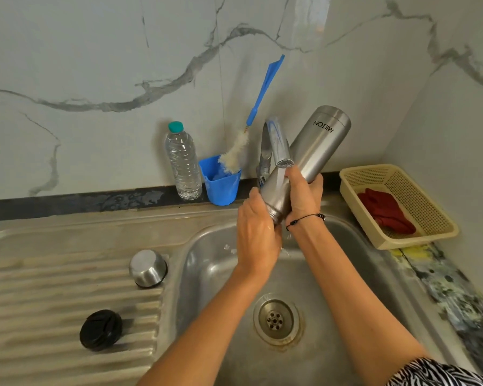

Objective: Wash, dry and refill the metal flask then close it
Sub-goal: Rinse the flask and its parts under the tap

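Over the steel sink (207, 274) at frame centre, a brushed-steel cylindrical flask (315, 146) tilts mouth-down; right hand (304, 193) fingers wrap its middle, left hand (255, 229) fingers curl round its neck.

Bright, even kitchen light, sharp wide-angle picture

Soft light falls from above and leaves only faint shadows under the forearms in the sink (207, 274); dull highlights run along the metal flask (315, 146) and the tap (276, 140), with a pale reflection high on the marble wall (95, 65). Focus holds across the centre, the counter edge bows, and the bottom right corner smears
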Demonstrator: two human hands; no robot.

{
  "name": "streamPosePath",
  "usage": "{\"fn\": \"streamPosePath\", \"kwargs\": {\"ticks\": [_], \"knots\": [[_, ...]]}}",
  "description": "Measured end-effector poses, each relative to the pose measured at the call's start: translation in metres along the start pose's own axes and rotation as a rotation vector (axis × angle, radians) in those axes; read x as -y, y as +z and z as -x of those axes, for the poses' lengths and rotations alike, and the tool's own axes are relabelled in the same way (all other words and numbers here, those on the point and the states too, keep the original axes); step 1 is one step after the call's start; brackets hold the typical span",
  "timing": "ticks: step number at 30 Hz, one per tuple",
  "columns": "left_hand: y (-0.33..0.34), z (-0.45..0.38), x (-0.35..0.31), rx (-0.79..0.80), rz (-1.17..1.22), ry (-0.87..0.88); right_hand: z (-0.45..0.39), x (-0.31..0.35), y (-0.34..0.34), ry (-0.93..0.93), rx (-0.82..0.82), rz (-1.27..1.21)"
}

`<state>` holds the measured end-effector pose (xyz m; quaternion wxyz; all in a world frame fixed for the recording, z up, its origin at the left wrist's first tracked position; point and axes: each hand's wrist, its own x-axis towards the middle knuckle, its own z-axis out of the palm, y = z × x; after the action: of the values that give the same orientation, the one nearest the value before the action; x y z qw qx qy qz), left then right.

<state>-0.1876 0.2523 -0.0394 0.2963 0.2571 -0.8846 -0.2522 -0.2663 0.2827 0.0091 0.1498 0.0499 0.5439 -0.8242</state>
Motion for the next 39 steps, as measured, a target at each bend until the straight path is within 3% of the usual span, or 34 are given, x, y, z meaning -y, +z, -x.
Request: {"fn": "streamPosePath", "kwargs": {"ticks": [6, 8, 10, 12, 15, 17, 21, 24, 29, 34, 36, 39], "knots": [[-0.024, -0.025, -0.012, 0.401, 0.392, -0.413, -0.004, 0.006, -0.006, 0.064, 0.060, -0.050], [-0.033, -0.029, -0.008, 0.607, 0.594, -0.498, -0.005, 0.006, -0.009, 0.055, 0.086, -0.024], [-0.036, -0.030, -0.002, 0.692, 0.734, -0.525, -0.004, 0.005, -0.011, 0.060, 0.092, -0.016], [-0.035, -0.025, -0.001, 0.592, 0.659, -0.400, -0.004, 0.004, -0.010, 0.084, 0.078, -0.059], [-0.024, -0.006, 0.001, 0.194, 0.309, -0.041, -0.004, 0.007, -0.007, 0.117, 0.063, -0.139], [-0.020, 0.002, 0.003, 0.083, 0.280, 0.030, -0.003, 0.006, -0.006, 0.127, 0.088, -0.179], [-0.024, -0.004, 0.006, 0.067, 0.394, -0.106, -0.002, 0.003, -0.009, 0.085, 0.091, -0.172], [-0.031, -0.014, 0.001, 0.180, 0.447, -0.193, 0.000, 0.003, -0.009, 0.067, 0.092, -0.222], [-0.037, -0.016, -0.004, 0.438, 0.933, -0.540, -0.001, 0.003, -0.005, 0.047, 0.125, -0.242], [-0.045, -0.017, 0.000, 0.672, 1.303, -0.753, 0.000, 0.005, -0.002, 0.072, 0.142, -0.219], [-0.045, -0.016, 0.000, 0.655, 1.366, -0.789, 0.001, 0.005, -0.003, 0.067, 0.149, -0.185], [-0.039, -0.014, 0.000, 0.479, 1.421, -0.786, -0.004, 0.007, -0.007, 0.057, 0.207, -0.101]]}}
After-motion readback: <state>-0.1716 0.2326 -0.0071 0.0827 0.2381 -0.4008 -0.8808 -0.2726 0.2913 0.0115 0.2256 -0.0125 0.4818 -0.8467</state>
